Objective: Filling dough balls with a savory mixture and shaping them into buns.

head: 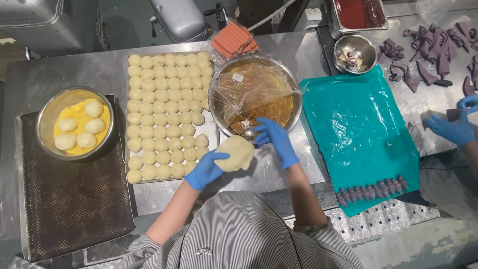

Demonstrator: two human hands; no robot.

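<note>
**Flat dough in the left hand, spoon in the right, bowl just beyond**

The left hand [205, 169], in a blue glove, is cupped palm up with its fingers curled part way around a flattened round of pale dough [235, 153]; the dough rests on the fingers and spreads out to the right of them. The right hand [277, 139], also gloved in blue, is closed around what looks like the handle of a spoon [248, 132], whose metal end shows at the near rim of the big steel bowl [294, 92]. This hand sits just above and to the right of the dough, nearly touching its upper edge, so the spoon end lies straight ahead of the dough, away from the body, and the right hand is the nearer of the 2 to the bowl.

The bowl holds a brown, crumbly filling [269, 112] and is mostly covered by crinkled cling film [249, 84], pulled back at the near side.

To the left, a tray [130, 182] carries rows of small dough balls [164, 109]. Further left, a smaller bowl [50, 107] holds 5 balls in yellow liquid, standing on a dark mesh mat [74, 199]. To the right lies a teal sheet [358, 129] with a row of small purple pieces [371, 192] at its near edge. All of it stands on a steel desk [30, 79]. At the far right, another person's gloved hand [450, 130] works on purple dough.
</note>
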